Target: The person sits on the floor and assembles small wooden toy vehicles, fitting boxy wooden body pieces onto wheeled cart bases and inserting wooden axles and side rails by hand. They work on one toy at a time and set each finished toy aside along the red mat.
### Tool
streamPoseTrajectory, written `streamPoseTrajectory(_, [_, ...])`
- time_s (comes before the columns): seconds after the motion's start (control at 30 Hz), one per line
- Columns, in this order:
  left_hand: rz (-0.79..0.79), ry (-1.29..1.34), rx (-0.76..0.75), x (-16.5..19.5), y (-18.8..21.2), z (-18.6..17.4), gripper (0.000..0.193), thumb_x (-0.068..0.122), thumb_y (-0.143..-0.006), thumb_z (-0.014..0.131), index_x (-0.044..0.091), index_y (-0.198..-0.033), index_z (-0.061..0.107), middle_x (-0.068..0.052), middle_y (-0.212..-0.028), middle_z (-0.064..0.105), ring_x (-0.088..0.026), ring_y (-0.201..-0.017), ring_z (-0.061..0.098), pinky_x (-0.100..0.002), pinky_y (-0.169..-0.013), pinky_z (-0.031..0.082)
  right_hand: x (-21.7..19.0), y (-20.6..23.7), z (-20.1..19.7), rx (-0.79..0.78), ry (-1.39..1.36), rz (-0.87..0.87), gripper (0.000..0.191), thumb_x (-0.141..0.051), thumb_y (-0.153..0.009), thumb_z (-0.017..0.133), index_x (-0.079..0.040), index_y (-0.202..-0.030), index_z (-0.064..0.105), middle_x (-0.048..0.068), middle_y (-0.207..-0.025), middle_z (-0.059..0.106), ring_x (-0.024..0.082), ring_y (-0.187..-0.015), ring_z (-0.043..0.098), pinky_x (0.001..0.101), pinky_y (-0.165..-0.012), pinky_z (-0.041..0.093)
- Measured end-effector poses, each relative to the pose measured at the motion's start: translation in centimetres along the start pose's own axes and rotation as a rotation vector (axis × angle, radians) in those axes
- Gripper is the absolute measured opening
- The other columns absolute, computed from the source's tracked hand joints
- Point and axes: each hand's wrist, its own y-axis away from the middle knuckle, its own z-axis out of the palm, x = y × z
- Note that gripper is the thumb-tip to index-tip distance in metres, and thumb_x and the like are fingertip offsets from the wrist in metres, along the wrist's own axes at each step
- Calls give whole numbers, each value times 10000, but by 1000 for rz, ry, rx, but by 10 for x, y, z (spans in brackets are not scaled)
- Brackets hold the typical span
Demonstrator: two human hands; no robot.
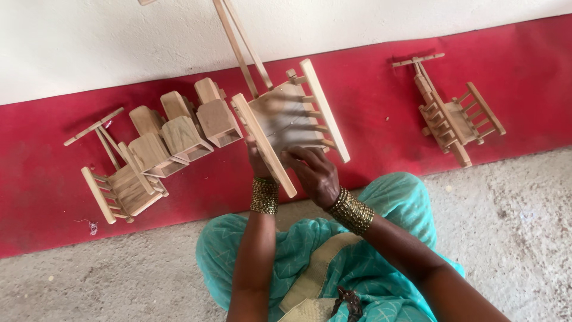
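I hold a small wooden toy cart [290,113] up in front of me, its flat bed facing me and its long shaft pointing up and away. My left hand [257,160] grips the cart's left side rail from behind, mostly hidden by the rail. My right hand [314,173] presses on the lower edge of the bed, fingers curled on the wood. Both wrists wear gold bead bangles. My lap in teal cloth [333,262] is below.
A red strip [369,89] runs along the foot of the white wall. On it lie a finished cart at the left [116,179], a row of three small wooden boxes [179,128], and another cart at the right [456,116]. Grey concrete floor [512,232] surrounds me.
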Motion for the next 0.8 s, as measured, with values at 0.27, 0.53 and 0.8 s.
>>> streamPoseTrajectory(0.27, [-16, -23, -132, -19, -11, -13, 597, 565, -1036, 484, 41, -1318, 529, -106, -1052, 685, -187, -847, 712, -307, -669, 635, 26, -6, 23, -4, -46, 24, 126, -17, -873, 693, -44, -992, 727, 132, -1080, 712, 263, -997, 702, 367, -765, 628])
streamPoseTrajectory(0.53, [-178, -13, -82, -23, -6, -17, 551, 525, -1026, 474, 39, -1275, 545, -110, -1008, 698, -199, -801, 735, -326, -650, 648, 62, -30, 64, 135, -46, -23, 101, -90, -929, 748, -23, -996, 713, 126, -1034, 724, 223, -895, 724, 327, -686, 644])
streamPoseTrajectory(0.8, [-68, -135, -92, -28, -16, -30, 532, 515, -1014, 507, 23, -1209, 561, -143, -959, 707, -241, -754, 733, -358, -613, 650, 54, -26, 52, 133, -17, 76, 33, -63, -991, 726, -32, -984, 722, 92, -901, 702, 194, -776, 713, 299, -626, 626])
